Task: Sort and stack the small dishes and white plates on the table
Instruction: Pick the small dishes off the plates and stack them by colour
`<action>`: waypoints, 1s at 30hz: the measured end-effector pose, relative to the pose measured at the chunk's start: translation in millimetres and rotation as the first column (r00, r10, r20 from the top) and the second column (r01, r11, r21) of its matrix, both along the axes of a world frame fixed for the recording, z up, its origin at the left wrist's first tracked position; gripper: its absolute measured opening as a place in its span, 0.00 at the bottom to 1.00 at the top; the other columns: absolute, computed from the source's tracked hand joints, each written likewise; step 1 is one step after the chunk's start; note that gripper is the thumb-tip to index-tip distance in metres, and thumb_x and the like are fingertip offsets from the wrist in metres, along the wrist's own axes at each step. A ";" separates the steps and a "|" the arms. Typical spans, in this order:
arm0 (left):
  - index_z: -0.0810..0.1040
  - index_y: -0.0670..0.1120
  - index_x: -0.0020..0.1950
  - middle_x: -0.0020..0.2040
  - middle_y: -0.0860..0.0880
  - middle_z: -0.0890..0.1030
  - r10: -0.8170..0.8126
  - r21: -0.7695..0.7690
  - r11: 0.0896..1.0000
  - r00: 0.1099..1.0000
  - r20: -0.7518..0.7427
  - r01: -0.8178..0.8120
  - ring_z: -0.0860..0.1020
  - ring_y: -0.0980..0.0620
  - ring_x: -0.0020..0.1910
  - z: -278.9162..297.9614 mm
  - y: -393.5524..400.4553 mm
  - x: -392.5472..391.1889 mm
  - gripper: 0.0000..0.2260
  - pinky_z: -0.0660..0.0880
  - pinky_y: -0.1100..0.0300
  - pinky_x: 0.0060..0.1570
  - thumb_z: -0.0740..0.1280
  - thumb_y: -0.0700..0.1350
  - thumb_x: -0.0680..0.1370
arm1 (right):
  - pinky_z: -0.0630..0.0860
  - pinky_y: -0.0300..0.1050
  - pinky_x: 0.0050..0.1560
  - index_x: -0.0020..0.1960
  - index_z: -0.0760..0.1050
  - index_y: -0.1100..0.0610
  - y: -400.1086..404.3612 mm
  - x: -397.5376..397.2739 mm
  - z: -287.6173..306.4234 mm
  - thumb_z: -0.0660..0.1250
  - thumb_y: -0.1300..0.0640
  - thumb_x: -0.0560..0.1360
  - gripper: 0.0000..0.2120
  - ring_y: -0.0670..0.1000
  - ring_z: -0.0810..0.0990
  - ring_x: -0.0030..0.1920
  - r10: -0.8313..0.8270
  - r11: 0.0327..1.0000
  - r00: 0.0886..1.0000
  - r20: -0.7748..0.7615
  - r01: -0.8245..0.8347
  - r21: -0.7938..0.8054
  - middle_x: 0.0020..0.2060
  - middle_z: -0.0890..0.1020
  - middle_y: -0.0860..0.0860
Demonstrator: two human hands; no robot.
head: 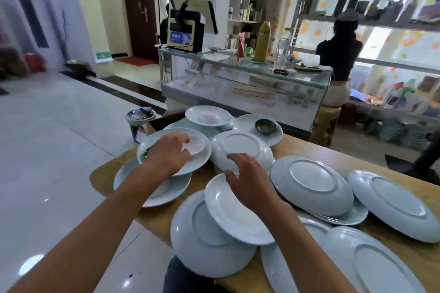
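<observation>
Now left grip (170,153) pinches small pink dish (195,145); right grip (250,179) spread on overlapping plate's rim (214,188).

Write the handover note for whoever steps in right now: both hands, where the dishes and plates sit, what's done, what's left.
Left hand: resting on the small pink dish inside an upright white plate at the table's far left; whether it grips is unclear.
Right hand: open, fingers on the rim of a tilted plate leaning on an upside-down plate near the front edge.
Another pink dish and a dark green dish sit in plates at the far end.
Several plates lie upside down, overlapping, to the right.
Done: no tidy stack yet.
Left: gather the small dishes, then stack the plates.
</observation>
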State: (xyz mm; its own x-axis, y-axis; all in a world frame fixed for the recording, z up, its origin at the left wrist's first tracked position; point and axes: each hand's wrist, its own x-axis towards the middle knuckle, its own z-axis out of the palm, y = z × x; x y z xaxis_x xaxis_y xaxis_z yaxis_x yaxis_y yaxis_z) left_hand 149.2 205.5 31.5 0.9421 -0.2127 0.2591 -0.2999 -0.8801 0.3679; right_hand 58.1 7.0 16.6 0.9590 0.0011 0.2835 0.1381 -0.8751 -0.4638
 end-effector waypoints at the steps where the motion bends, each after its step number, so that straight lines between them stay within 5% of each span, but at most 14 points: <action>1: 0.76 0.49 0.64 0.62 0.47 0.78 0.030 0.020 0.999 0.999 -0.031 -0.029 0.76 0.47 0.58 -5.4 8.4 7.2 0.15 0.73 0.51 0.58 0.66 0.45 0.76 | 0.68 0.47 0.65 0.71 0.68 0.51 5.2 3.5 -1.5 0.64 0.52 0.78 0.21 0.52 0.71 0.66 0.013 1.000 1.000 -0.006 -0.013 0.008 0.67 0.74 0.50; 11: 0.75 0.50 0.68 0.72 0.48 0.70 -0.037 0.067 0.997 0.999 -0.017 0.038 0.69 0.47 0.68 -50.6 3.4 47.1 0.18 0.68 0.51 0.67 0.65 0.43 0.78 | 0.66 0.41 0.64 0.69 0.71 0.52 15.4 13.7 -11.1 0.64 0.53 0.78 0.19 0.49 0.71 0.66 0.024 0.999 0.998 -0.053 -0.022 0.046 0.65 0.74 0.50; 20: 0.79 0.47 0.60 0.56 0.44 0.79 -0.051 0.346 0.938 0.998 0.043 0.033 0.76 0.45 0.56 -58.1 -12.1 52.7 0.12 0.76 0.51 0.54 0.59 0.45 0.81 | 0.70 0.44 0.65 0.68 0.72 0.52 4.1 10.7 -11.5 0.65 0.52 0.78 0.19 0.49 0.72 0.65 -0.025 0.998 1.000 -0.010 0.026 0.066 0.65 0.75 0.49; 30: 0.84 0.46 0.53 0.49 0.45 0.84 -0.184 0.134 0.980 0.930 0.317 0.148 0.82 0.48 0.48 -41.9 -30.9 19.1 0.11 0.81 0.53 0.47 0.75 0.40 0.71 | 0.73 0.45 0.64 0.72 0.65 0.48 4.0 2.9 -13.4 0.65 0.53 0.78 0.24 0.49 0.74 0.64 -0.064 0.984 0.997 0.054 0.054 0.167 0.66 0.75 0.48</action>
